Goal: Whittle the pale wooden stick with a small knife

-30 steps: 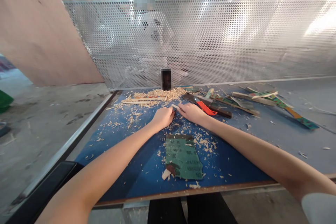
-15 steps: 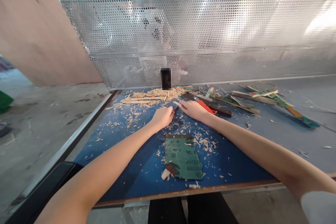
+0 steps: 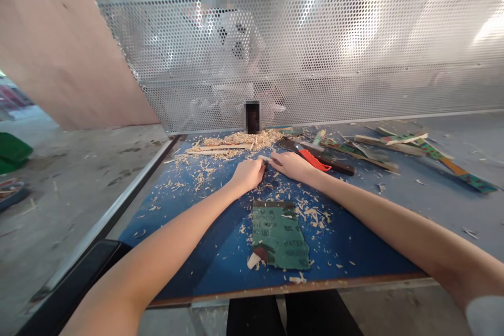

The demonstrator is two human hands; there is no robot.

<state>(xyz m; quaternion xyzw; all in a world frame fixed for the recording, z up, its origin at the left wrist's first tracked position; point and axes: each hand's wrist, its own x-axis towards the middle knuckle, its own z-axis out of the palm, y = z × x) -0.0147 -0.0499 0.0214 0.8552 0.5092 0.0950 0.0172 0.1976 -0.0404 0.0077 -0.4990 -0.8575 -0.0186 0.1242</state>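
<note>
Over the blue mat [image 3: 185, 252], my left hand [image 3: 250, 174] is closed in a fist-like pinch. My right hand [image 3: 290, 165] lies close beside it, fingers bent and pressed around the end of a small pale wood piece [image 3: 265, 158]. The piece shows only in part between the two hands. What my left fingers hold is mostly hidden; a dark grey edge shows there. Nearer to me a torn sheet of green-backed sandpaper [image 3: 280, 236] lies printed side up, with a wood chip [image 3: 254, 260] on its lower left corner.
A heap of shavings [image 3: 244, 143] lies behind my hands. To the right are a red-and-dark-handled tool [image 3: 315, 159], a dark handle [image 3: 342, 167] and painted wood strips [image 3: 464, 170]. A perforated metal screen [image 3: 323, 58] closes the back; a person [image 3: 232, 52] is behind it.
My view has shifted slightly, so everything sits a little farther right. My hands have drawn closer together, and the dark sheet edge between them shows less.
</note>
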